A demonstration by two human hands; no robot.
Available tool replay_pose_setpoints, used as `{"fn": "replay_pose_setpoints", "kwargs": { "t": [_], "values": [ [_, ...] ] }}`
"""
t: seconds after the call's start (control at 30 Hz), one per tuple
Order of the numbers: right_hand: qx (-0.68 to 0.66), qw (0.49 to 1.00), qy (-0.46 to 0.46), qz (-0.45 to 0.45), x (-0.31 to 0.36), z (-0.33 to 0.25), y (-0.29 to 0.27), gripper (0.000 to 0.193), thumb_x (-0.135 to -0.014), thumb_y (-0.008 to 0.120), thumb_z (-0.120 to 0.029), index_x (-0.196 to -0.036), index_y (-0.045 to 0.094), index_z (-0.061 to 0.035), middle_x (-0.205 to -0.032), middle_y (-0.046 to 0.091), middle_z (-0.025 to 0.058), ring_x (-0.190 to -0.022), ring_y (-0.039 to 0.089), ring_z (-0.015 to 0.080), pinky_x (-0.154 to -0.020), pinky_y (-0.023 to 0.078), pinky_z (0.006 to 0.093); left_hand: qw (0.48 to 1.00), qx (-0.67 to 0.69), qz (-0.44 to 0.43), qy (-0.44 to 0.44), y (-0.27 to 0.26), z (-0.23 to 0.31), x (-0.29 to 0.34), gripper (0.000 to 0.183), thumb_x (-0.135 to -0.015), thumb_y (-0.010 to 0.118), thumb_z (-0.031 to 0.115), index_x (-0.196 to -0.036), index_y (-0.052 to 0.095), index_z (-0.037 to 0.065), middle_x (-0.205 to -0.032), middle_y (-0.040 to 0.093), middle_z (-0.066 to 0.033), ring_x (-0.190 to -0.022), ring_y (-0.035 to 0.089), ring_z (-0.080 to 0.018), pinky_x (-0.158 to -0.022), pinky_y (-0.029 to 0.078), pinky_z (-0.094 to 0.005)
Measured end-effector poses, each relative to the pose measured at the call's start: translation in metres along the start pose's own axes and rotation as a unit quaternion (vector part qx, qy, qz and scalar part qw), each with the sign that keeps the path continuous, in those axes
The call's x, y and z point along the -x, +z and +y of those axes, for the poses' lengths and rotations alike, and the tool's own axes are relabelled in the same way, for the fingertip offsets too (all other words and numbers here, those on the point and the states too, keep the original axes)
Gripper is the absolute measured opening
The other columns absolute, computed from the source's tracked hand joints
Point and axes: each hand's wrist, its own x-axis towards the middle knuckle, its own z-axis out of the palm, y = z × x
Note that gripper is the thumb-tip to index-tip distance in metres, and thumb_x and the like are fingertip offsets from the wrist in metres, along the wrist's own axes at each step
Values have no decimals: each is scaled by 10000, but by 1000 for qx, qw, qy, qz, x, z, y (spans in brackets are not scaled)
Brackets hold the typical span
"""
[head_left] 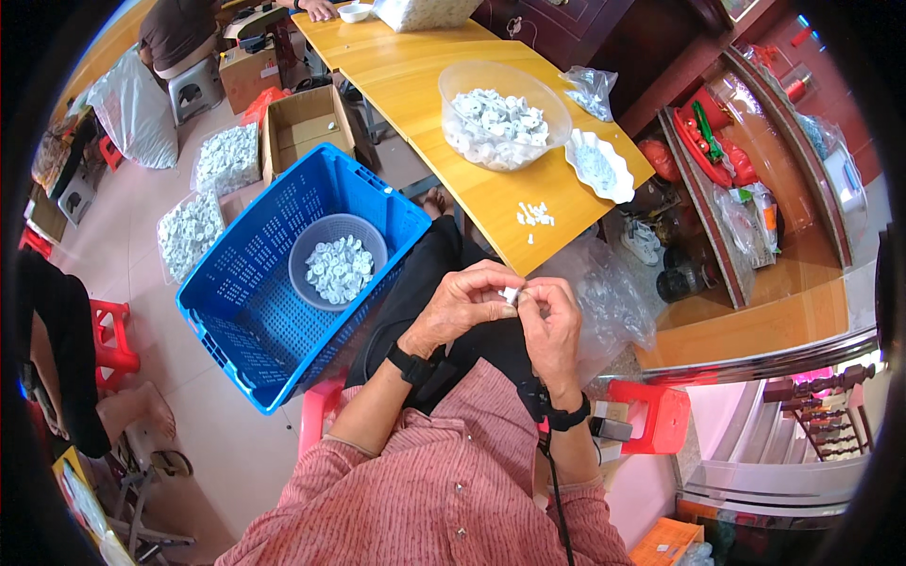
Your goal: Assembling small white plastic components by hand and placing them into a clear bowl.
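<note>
Close together in front of my body, both hands meet over my lap near the table corner. My left hand (464,304) pinches a small white plastic part (511,294) between thumb and fingers. My right hand (550,321) is closed against the same part from the other side, fingertips pressed together. Whether a second tiny piece sits in the right fingertips is hidden. Just beyond, several small white pieces (536,215) lie loose on the yellow table (401,71). Left of my hands, a grey round basket (304,247) of white plastic parts stands inside a blue crate (269,212).
A clear bowl (472,75) full of white parts and a scalloped white dish (620,195) stand on the table. Filled clear containers (189,234) and a cardboard box (297,127) are on the floor. Another person (57,349) sits at left. Shelves (755,170) rise at right.
</note>
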Motion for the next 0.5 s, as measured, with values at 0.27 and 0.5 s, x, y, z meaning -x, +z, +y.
{"fn": "replay_pose_setpoints", "kwargs": {
  "t": [0.27, 0.5],
  "values": [
    [-21, 1000, 7, 1, 1, -4, 1, 58, -854, 646, 15, -881, 596, 25, -943, 614, 128, -769, 636, 205, -686, 529, 305, 1000, 0, 9, 3, -1, -1, 0, 355, -825, 702, -85, -1168, 671, -1, -1165, 583, -70, -1075, 606, -170, -953, 537, -297],
    [-45, 999, 24, -10, 2, 1, 2, 49, -871, 646, 11, -895, 609, 32, -956, 620, 117, -782, 625, 176, -687, 522, 286, 999, -46, -1, 10, -3, 1, 0, 352, -826, 709, -76, -1167, 676, 5, -1148, 595, -73, -1071, 607, -164, -938, 525, -277]
  ]
}}
